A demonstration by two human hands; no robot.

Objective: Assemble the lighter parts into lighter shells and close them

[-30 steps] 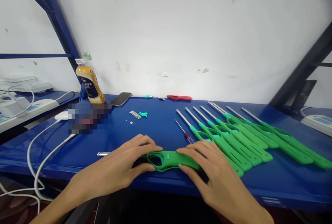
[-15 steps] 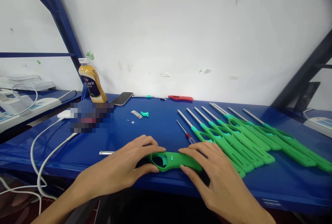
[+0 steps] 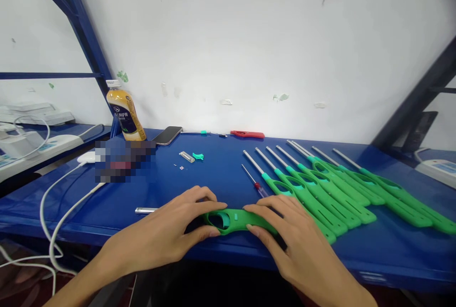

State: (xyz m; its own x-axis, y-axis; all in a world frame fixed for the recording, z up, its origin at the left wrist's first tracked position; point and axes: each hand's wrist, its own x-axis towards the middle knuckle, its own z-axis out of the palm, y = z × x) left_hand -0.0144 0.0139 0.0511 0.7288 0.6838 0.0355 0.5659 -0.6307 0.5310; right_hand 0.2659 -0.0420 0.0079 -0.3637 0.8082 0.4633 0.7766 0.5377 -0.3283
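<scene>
Held crosswise, a green lighter (image 3: 242, 222) at the front edge of a blue table (image 3: 221, 174).
Poking out at left with a silver tube (image 3: 145, 210); pinched near the trigger opening (image 3: 221, 220) by the left hand (image 3: 166, 226); bare in the middle, between the two; clasped at the handle end by the right hand (image 3: 301, 238), just in front of a screwdriver (image 3: 257, 186) and near a row of green lighters (image 3: 329, 205).
</scene>
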